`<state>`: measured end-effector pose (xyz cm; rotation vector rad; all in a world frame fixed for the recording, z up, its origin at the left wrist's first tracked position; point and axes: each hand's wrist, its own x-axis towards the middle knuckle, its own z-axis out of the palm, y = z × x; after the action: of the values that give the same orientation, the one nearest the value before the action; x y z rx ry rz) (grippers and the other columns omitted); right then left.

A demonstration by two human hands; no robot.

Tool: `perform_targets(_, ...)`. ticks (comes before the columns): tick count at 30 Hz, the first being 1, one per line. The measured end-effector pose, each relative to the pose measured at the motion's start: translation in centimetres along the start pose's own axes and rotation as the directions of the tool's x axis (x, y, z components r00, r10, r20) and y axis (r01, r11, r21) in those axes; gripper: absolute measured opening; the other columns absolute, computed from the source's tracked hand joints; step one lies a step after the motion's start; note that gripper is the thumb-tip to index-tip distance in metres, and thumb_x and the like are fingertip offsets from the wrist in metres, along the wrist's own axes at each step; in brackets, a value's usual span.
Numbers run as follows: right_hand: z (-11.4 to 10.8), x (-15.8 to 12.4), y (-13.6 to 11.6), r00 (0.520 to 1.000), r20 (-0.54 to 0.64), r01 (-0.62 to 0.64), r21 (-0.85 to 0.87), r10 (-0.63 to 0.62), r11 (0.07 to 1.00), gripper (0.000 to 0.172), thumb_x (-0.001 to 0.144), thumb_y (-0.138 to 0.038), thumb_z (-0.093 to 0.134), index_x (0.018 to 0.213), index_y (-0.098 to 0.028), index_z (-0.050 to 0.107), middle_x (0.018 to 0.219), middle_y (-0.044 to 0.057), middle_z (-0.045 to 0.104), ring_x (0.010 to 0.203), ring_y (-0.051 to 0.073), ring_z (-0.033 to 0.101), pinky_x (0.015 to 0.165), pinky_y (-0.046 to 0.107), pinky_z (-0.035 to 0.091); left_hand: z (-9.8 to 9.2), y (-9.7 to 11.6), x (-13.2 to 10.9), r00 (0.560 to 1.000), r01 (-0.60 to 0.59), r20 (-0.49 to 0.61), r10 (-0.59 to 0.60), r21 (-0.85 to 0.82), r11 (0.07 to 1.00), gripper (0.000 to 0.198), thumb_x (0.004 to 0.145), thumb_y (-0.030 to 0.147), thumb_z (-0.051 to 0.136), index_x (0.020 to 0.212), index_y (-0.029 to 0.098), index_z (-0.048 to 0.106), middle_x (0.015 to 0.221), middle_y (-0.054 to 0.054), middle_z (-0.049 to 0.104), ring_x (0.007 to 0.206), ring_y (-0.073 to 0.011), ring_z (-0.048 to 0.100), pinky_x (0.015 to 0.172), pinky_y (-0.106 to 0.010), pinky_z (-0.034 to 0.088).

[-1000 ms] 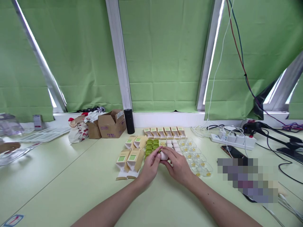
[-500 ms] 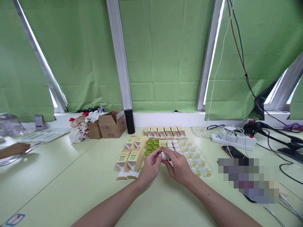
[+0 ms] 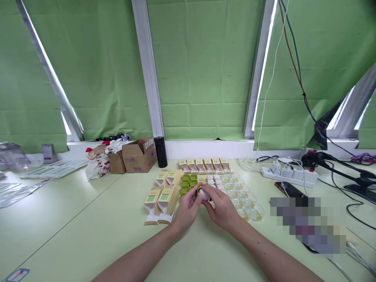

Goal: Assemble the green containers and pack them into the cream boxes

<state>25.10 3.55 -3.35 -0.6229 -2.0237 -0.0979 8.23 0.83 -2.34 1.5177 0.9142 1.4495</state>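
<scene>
The left hand (image 3: 188, 206) and the right hand (image 3: 221, 205) meet over the near middle of a pale green, smooth-topped table (image 3: 96, 231), both closed on one small white rounded object (image 3: 203, 195). The left thumb and fingers grip its left side, where an olive-green edge with a dark patch shows, while the right fingers curl over it from the other side; the hidden fingertips make it impossible to tell exactly how each one presses. The white object sits between the two hands, just in front of the grouped parts on the table. Just beyond the left hand stand olive-green square open cups (image 3: 185, 183) in columns, and next to them are small pale yellow pieces (image 3: 201, 179), partly covered by the fingers. Beyond the right hand lie several white rounded blocks (image 3: 217, 182), and to their right are rows of clear plastic cups with yellow centres (image 3: 239, 204). Left of the green cups, four tan cardboard boxes with green labels (image 3: 165, 197) lie in two pairs, with white flaps spread open on the nearer pair. A row of six similar tan boxes (image 3: 199, 166) runs along the far side of the parts. Farther back are a brown cardboard carton (image 3: 138, 158) with open flaps and, just beside it, an upright black cylinder (image 3: 160, 152). A long white power strip (image 3: 289, 176) lies to the right.
</scene>
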Motion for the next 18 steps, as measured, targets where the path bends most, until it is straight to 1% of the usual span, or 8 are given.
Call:
perform_targets(3,0.09,-0.14,-0.06,1.0,0.01,-0.003,-0.016,0.003,1.0,0.056,0.1,-0.013,0.055,0.154,-0.023,0.046,0.134,0.016,0.073,0.119,0.03,0.074,0.094,0.046,0.067,0.02,-0.12,0.07,1.0,0.019,0.015,-0.02,0.012,1.0,0.075,0.086,0.063,0.077,0.144,0.017,0.065,0.145,-0.018,0.068,0.133,-0.0348,0.066,0.115,-0.051,0.053)
perform_targets(6,0.15,-0.21,-0.13,0.999,0.001,0.034,-0.026,-0.034,0.999,0.056,0.1,-0.013,0.054,0.155,-0.021,0.045,0.138,0.018,0.071,0.124,0.031,0.072,0.096,0.047,0.066,-0.02,-0.18,0.16,1.0,0.024,0.007,-0.025,0.034,0.999,0.076,0.088,0.064,0.075,0.146,0.017,0.063,0.142,-0.018,0.07,0.13,-0.0336,0.068,0.113,-0.051,0.055)
perform_targets(8,0.24,-0.26,-0.08,0.999,-0.015,0.05,-0.034,-0.05,0.998,0.056,0.101,-0.012,0.053,0.156,-0.021,0.046,0.139,0.018,0.071,0.126,0.031,0.071,0.097,0.047,0.066,-0.07,-0.21,0.19,1.0,0.01,0.006,-0.01,0.045,0.999,0.076,0.089,0.064,0.074,0.147,0.017,0.063,0.141,-0.017,0.071,0.131,-0.0333,0.067,0.114,-0.051,0.054)
perform_targets(13,0.54,-0.47,0.24,0.998,-0.031,0.045,-0.057,-0.047,0.997,0.053,0.101,-0.012,0.052,0.153,-0.021,0.05,0.135,0.018,0.073,0.122,0.031,0.074,0.095,0.047,0.067,-0.15,-0.2,0.22,1.0,-0.021,0.011,0.021,0.063,0.998,0.073,0.09,0.064,0.073,0.144,0.016,0.065,0.137,-0.018,0.072,0.128,-0.0337,0.068,0.112,-0.051,0.055)
perform_targets(18,0.54,-0.4,0.29,0.998,-0.03,0.053,-0.057,-0.055,0.997,0.048,0.101,-0.01,0.051,0.148,-0.019,0.054,0.133,0.019,0.074,0.121,0.031,0.074,0.095,0.046,0.067,-0.13,-0.08,0.27,1.0,-0.017,0.016,0.016,0.067,0.998,0.071,0.09,0.064,0.072,0.142,0.017,0.066,0.136,-0.018,0.073,0.128,-0.0334,0.068,0.112,-0.05,0.055)
